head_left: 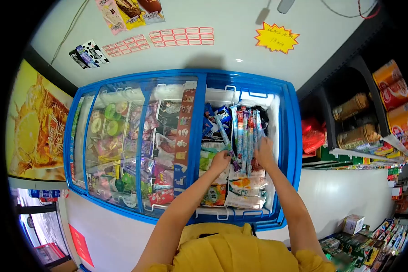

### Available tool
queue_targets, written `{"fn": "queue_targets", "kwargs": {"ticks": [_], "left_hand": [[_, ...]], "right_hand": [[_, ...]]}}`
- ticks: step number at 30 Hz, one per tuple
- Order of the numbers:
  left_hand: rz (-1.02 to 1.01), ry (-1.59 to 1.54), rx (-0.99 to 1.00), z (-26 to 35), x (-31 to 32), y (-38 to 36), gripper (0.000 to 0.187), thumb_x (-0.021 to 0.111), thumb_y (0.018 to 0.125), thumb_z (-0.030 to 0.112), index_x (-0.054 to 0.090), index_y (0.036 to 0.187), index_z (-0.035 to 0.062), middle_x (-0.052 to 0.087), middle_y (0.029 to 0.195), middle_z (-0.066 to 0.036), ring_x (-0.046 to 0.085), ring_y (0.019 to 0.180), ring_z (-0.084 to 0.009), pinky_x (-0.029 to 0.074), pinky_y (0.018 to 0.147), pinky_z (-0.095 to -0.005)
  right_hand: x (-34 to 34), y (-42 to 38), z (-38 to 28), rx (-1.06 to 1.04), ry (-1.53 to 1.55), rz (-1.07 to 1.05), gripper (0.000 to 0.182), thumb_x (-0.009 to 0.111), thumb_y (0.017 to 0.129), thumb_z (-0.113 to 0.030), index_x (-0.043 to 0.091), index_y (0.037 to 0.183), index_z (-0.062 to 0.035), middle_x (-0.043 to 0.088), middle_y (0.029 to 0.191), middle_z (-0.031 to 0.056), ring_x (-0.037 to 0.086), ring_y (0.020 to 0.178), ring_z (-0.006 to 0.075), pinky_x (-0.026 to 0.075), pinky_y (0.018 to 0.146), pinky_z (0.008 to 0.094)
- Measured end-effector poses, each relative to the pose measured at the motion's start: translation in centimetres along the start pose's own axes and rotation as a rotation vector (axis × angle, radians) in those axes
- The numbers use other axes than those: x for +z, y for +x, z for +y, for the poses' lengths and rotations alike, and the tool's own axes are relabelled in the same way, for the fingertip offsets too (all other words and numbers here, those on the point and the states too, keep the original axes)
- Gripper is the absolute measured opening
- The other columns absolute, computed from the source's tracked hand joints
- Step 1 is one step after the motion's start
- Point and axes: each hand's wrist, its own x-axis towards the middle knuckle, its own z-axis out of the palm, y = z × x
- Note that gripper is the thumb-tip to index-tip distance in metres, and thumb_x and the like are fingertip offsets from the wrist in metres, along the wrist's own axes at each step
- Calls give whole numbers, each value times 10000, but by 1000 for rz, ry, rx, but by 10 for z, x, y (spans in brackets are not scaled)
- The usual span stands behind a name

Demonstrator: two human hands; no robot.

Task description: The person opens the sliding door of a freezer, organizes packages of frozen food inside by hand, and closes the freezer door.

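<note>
Both of my hands reach into the uncovered right side of a blue chest freezer [291, 149]. My left hand [221, 162] is closed around the lower part of a long, thin wrapped ice pop [223, 134], which lies at a slant. My right hand [264, 153] has its fingers curled against the right edge of a row of similar long ice pops [245, 140], in blue, white and red wrappers. Its fingertips are partly hidden, so what it grips is not plain. Blue packets [209, 124] lie behind my left hand, and flat wrapped packs [245, 192] lie nearer to me.
A sliding glass lid [122, 149] covers the freezer's left side, with many wrapped ices below it. White wire baskets [230, 88] divide the inside. Shelves of packaged goods [351, 106] stand at right, and a yellow price sign [277, 38] is on the wall behind.
</note>
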Motion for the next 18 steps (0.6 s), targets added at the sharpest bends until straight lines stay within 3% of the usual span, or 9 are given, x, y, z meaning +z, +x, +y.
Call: {"fn": "queue_targets", "kwargs": {"ticks": [1,4,5,9,12,15,18], "left_hand": [[48,-59,-52,-2,9,13,506,581,884,153,450,1344,-10,578,1127,-192,585,979,-308,490,816,-410],[116,-11,-177,2,21,46,503,585,874,131,453,1337,-12,579,1059,-163,582,897,-307,484,742,-431],[162,-14,-126,-15,31,62,471,604,857,95,441,1284,-23,567,999,-174,585,872,-310,477,715,-445],[370,-274,-255,3,38,66,555,655,819,59,287,1232,10,554,928,-209,586,759,-325,479,686,-438],[440,-39,-179,2,43,69,567,669,817,82,299,1240,9,550,953,-217,586,810,-337,470,722,-446],[228,-7,-219,23,32,61,570,692,796,92,337,1235,12,536,1005,-225,564,926,-353,450,776,-457],[141,66,-214,10,32,65,559,704,777,87,376,1225,22,523,1054,-221,534,998,-368,432,823,-464]], "right_hand": [[-5,12,6,55,0,-32,627,609,813,-117,335,1326,117,430,1259,343,409,1170,473,339,1013,474],[6,31,20,55,-45,-16,674,600,846,-179,278,1359,117,413,1271,354,404,1169,486,335,1022,481],[11,35,23,157,-16,-101,682,593,859,-212,272,1358,125,410,1266,365,403,1175,491,336,1023,485],[25,46,37,273,75,-179,714,609,843,-224,267,1363,127,425,1272,352,421,1178,477,350,1023,470],[30,51,38,349,86,-180,746,633,820,-250,276,1368,111,448,1260,325,440,1176,444,366,1015,451],[28,56,30,419,80,-170,747,662,777,-257,320,1328,116,476,1209,325,463,1138,447,378,995,460],[26,59,26,485,94,-174,698,689,727,-250,395,1246,112,518,1145,312,496,1095,441,397,965,465]]}}
